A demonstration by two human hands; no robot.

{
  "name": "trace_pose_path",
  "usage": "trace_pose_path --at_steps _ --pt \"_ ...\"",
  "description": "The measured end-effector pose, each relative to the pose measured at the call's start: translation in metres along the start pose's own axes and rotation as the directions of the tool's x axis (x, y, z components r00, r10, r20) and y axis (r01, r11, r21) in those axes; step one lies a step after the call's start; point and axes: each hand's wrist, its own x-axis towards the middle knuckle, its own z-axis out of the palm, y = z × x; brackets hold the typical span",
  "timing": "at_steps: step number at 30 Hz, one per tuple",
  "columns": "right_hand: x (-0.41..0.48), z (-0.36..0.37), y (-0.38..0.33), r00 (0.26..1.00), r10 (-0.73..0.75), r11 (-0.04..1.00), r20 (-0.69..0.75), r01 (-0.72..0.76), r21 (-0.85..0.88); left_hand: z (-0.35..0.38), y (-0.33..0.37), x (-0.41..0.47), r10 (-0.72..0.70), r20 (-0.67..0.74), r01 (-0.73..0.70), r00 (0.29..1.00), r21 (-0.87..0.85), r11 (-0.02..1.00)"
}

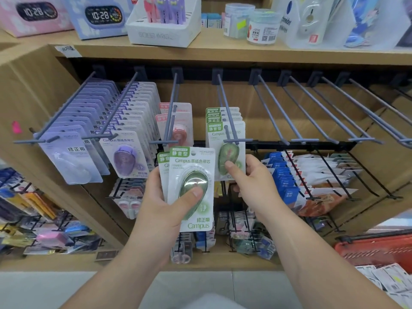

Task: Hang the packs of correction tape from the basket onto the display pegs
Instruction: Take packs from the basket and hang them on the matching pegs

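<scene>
glossy purple blister packs (127,152) hang under the wooden shelf's (245,55) left end. the left hand (156,201) grips a small stack of flat green correction tape packs (191,166), thumb on the domed oval blister. the right hand (252,181) pinches the front green pack (217,139) hanging on a thin grey peg (223,94). red perforated basket (379,248), lower right.

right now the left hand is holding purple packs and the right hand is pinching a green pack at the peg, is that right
Not quite. The head view shows the packs in the left hand are green, not purple. The right hand does pinch a green pack at the peg.
</scene>
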Motion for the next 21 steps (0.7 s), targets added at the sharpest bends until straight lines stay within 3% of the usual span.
trace_pose_path --at_steps 5,7,10,12,21 --pt "-0.024 -0.006 0.001 0.985 -0.042 0.995 -0.167 0.026 -0.096 0.002 -0.002 0.001 -0.001 -0.044 0.001 0.999 0.007 1.0" --pt "-0.039 -0.007 -0.005 0.99 -0.092 0.994 -0.111 0.083 -0.077 0.003 -0.004 0.001 0.007 -0.046 -0.007 0.999 0.008 1.0" --pt "-0.06 -0.003 -0.014 0.981 -0.129 0.991 0.145 0.123 0.048 0.008 -0.004 -0.001 0.014 -0.028 -0.014 1.0 0.033 0.999" --pt "-0.068 0.001 -0.017 0.965 -0.131 0.985 0.227 0.102 0.137 0.012 -0.004 -0.002 0.011 0.0 -0.011 1.0 0.034 0.999" --pt "-0.072 -0.006 -0.009 0.978 -0.118 0.958 0.17 0.067 0.278 0.014 -0.011 -0.006 -0.063 0.071 0.069 0.995 -0.084 0.994"
